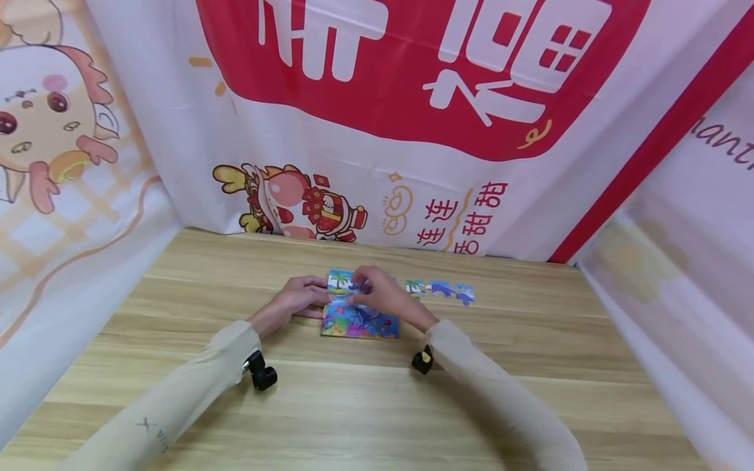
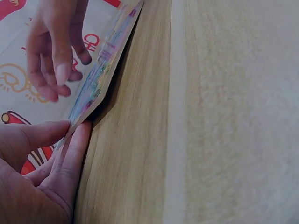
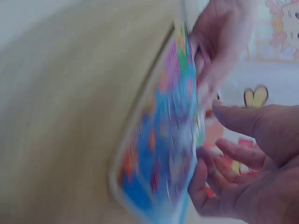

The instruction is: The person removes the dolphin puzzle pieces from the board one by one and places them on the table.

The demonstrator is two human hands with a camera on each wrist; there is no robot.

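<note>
A colourful jigsaw puzzle board [image 1: 347,324] with a sea picture and a palm tree lies on the wooden table. My left hand [image 1: 302,297] holds its left edge; in the left wrist view the thumb [image 2: 49,132] is on top and fingers are beneath the tilted rim. Over the board's upper part hovers my right hand [image 1: 384,291], its fingers loosely bent. Nothing shows between those fingers in the left wrist view, and the right wrist view is blurred. Part of the picture is hidden under the right hand.
Several loose puzzle pieces [image 1: 440,288] lie in a row on the table [image 1: 330,405], right of the board. A printed cloth [image 1: 365,163] hangs behind the table, with more cloth at both sides. Small black cameras [image 1: 259,371] are worn at both wrists.
</note>
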